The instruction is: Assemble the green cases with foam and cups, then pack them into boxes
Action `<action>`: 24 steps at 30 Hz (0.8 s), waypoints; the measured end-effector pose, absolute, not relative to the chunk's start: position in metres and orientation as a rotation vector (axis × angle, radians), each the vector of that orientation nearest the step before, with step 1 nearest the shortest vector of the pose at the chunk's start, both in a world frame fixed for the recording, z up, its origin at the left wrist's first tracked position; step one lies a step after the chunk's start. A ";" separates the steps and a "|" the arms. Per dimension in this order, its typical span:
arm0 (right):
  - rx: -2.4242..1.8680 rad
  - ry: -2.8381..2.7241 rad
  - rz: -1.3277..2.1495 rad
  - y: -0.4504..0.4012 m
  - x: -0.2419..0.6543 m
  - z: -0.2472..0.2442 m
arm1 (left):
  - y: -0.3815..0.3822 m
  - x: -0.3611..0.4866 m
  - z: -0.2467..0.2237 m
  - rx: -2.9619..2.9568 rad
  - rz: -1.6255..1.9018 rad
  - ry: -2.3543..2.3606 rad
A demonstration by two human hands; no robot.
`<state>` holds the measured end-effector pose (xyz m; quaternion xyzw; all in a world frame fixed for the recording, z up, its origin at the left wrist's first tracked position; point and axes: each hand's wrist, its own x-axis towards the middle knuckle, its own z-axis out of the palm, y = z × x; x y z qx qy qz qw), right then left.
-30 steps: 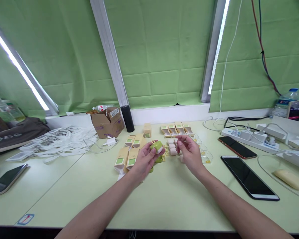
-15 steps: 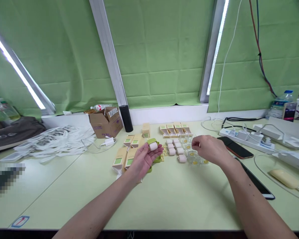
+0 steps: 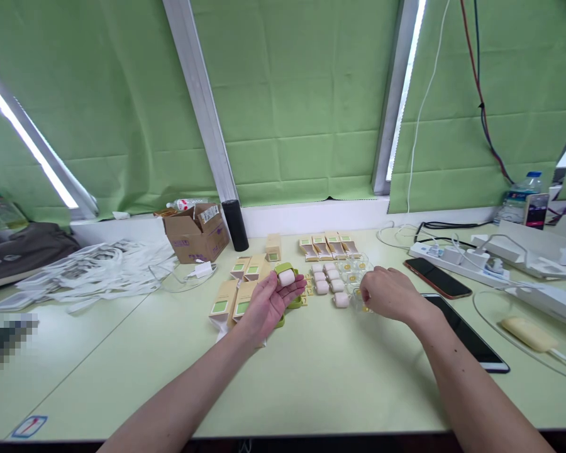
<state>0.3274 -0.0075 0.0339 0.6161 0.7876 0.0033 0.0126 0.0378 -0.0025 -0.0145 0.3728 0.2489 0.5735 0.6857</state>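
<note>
On the palm of my left hand (image 3: pixel 270 305) lies a small pinkish-white case (image 3: pixel 286 277) with a green piece (image 3: pixel 282 268) behind it; the thumb rests against them. My right hand (image 3: pixel 387 293) is closed over the clear plastic packs with yellow parts (image 3: pixel 350 267), and its fingertips are hidden, so what they hold cannot be made out. Between the hands stand several pinkish-white cases (image 3: pixel 321 287) in rows. More green pieces (image 3: pixel 295 302) lie partly behind my left hand, beside small yellow parts (image 3: pixel 310 290).
Kraft boxes (image 3: pixel 224 302) stand left of my left hand, with more open ones (image 3: pixel 329 246) behind. Farther back are a cardboard carton (image 3: pixel 195 236) and a black cylinder (image 3: pixel 235 225). White straps (image 3: pixel 104 267) lie left; phones (image 3: pixel 438 277), a tablet (image 3: pixel 466 333) and power strips (image 3: pixel 460 263) are right.
My right hand has come down lower over the clear packs, its fingers more hidden. My left hand still holds the case and green piece. The whole view has shifted slightly.
</note>
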 end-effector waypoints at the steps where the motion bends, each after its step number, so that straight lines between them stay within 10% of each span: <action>1: 1.939 2.469 -0.035 -0.008 0.329 0.036 | -0.002 0.037 -0.015 0.835 1.285 0.554; 24: 1.500 2.950 -2.253 0.017 0.259 0.007 | -0.005 0.034 -0.010 0.832 1.309 0.472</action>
